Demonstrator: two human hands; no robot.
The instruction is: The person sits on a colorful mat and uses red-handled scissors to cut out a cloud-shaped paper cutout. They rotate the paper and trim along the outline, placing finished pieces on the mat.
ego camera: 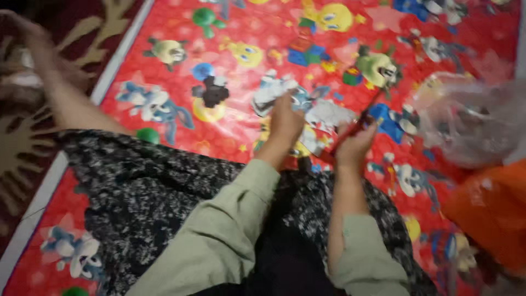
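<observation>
My left hand (285, 121) is closed on a whitish grey piece of paper or cloth (329, 116) held just above the red cartoon-print mat (241, 71). Right beside it, my right hand (355, 143) grips a thin red-handled tool (366, 114) that slants up and to the right, its tip near the whitish piece. Motion blur hides what kind of tool it is. Both forearms wear pale green sleeves and reach out over my lap, which a dark speckled skirt (148, 192) covers.
A crumpled clear plastic bag (471, 120) lies at the right on the mat. Below it sits an orange object (490, 211). A bare leg (60, 98) stretches toward the upper left over a dark red patterned carpet (82, 22).
</observation>
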